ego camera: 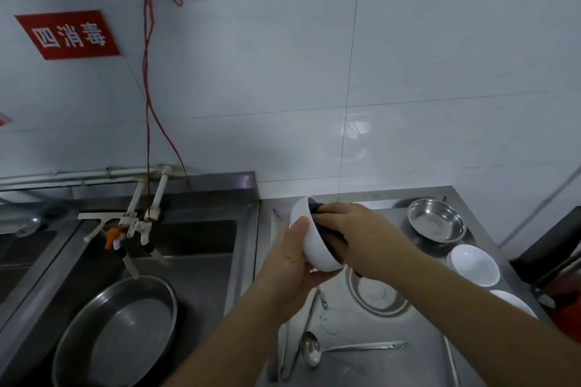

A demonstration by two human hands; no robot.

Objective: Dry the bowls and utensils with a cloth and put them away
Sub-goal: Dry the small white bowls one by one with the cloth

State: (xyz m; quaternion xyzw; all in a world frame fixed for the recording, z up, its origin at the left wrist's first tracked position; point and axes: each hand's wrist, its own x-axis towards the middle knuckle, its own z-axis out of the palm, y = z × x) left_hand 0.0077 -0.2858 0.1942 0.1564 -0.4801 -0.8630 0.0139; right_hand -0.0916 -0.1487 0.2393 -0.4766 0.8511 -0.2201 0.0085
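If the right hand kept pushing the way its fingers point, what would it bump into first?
The right hand presses a dark cloth into the tilted white bowl, so it would probably meet the bowl's inside first, with the left hand holding the bowl from behind.

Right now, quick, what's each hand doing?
Left hand: holds the tilted white ceramic bowl from outside.
Right hand: presses a dark cloth into the bowl, fingers curled around it.

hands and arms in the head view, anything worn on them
Nothing worn shows. The left hand and right hand are bare, without gloves, rings or a watch. Both forearms are bare to the frame's edge, and no sleeves are in view.
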